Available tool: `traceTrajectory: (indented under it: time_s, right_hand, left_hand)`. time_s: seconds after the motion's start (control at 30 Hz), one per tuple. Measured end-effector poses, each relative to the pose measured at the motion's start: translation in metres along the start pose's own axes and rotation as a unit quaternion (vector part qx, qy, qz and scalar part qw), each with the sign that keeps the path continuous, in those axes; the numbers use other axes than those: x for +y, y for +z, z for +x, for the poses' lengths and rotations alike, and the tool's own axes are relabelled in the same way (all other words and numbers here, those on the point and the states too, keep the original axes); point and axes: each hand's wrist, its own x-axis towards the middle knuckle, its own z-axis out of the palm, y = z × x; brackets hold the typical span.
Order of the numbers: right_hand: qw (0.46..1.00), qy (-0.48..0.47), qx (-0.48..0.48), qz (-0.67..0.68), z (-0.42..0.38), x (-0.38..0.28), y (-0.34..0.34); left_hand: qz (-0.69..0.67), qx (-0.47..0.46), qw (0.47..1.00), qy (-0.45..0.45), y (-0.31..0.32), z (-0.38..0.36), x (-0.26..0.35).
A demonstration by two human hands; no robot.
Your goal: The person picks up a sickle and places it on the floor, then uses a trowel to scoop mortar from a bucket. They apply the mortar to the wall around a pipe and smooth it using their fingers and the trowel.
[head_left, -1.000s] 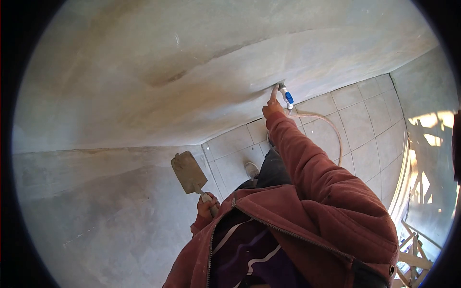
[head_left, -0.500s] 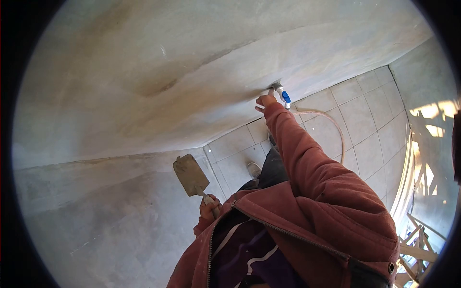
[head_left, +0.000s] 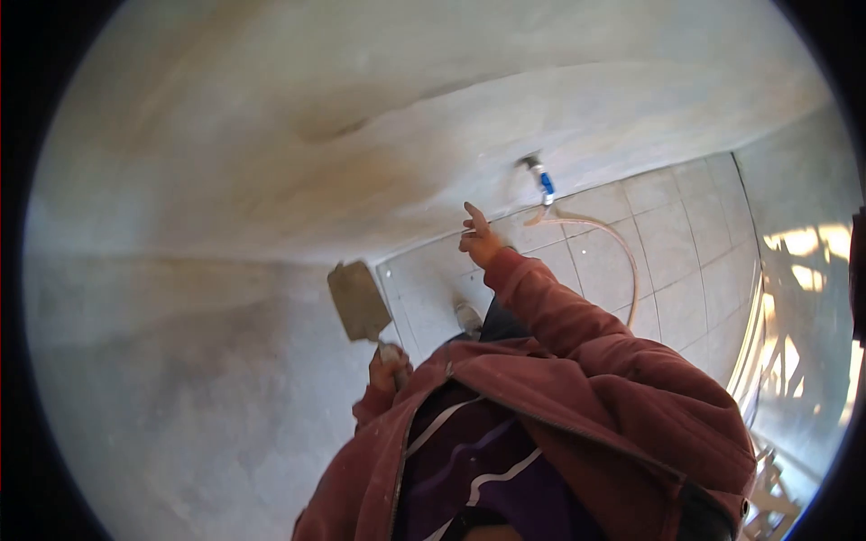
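Left hand (head_left: 388, 365) on a trowel (head_left: 359, 302), right hand (head_left: 483, 236) free, near the wall tap (head_left: 547, 185)

So the left hand's wrapped around the trowel handle, with the flat, grubby blade sticking out past the fist. That puts the trowel well off to the left of the tap and lower in the view. The right hand isn't gripping anything: fingers loosely spread, pointer stretched toward the wall, just left of the tap and a bit below it. Can't tell if the fingertip actually touches.

The tap has a blue part on a pale pipe, poking out of a grey-brown plaster wall (head_left: 271, 108), all blotchy, with a dark wavy line up and left of the tap. A pinkish hose (head_left: 635, 275) starts by the tap's lower end and curves away below and right over the floor (head_left: 667, 225), which is pale square tiles. One shoe (head_left: 468, 317) shows down-left of the tap.

Farther out, another bluish-grey wall (head_left: 798, 162) stands right of the tap with bright sun patches (head_left: 801, 240) on it, and some blurry wooden pieces (head_left: 771, 491) sit way below and right.
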Motion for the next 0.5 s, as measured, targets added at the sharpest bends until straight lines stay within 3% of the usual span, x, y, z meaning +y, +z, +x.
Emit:
traceTrajectory:
  time_s: [0.07, 0.17, 0.2, 0.27, 0.37, 0.5]
  right_hand:
    - [0.995, 0.013, -0.098, -0.005, -0.033, -0.038, 0.015]
    - [0.926, -0.267, -0.164, -0.210, -0.056, -0.080, 0.035]
    - [0.922, -0.273, -0.178, -0.211, -0.061, -0.088, 0.043]
    - [0.846, -0.364, -0.201, -0.334, -0.068, -0.100, 0.059]
    - [0.795, -0.377, -0.225, -0.420, -0.072, -0.111, 0.074]
    - [0.799, -0.344, -0.232, -0.435, -0.073, -0.124, 0.089]
  left_hand:
    - [-0.063, -0.007, 0.998, -0.012, 0.000, 0.000, -0.005]
    - [-0.039, 0.015, 0.999, -0.019, 0.006, -0.006, 0.001]
    - [-0.054, -0.007, 0.998, -0.016, 0.006, -0.007, 0.002]
    - [-0.074, -0.030, 0.997, -0.005, 0.007, -0.009, 0.002]
    - [-0.088, -0.036, 0.995, -0.010, 0.007, -0.011, 0.002]
    - [-0.081, -0.068, 0.994, 0.017, 0.003, -0.011, -0.001]
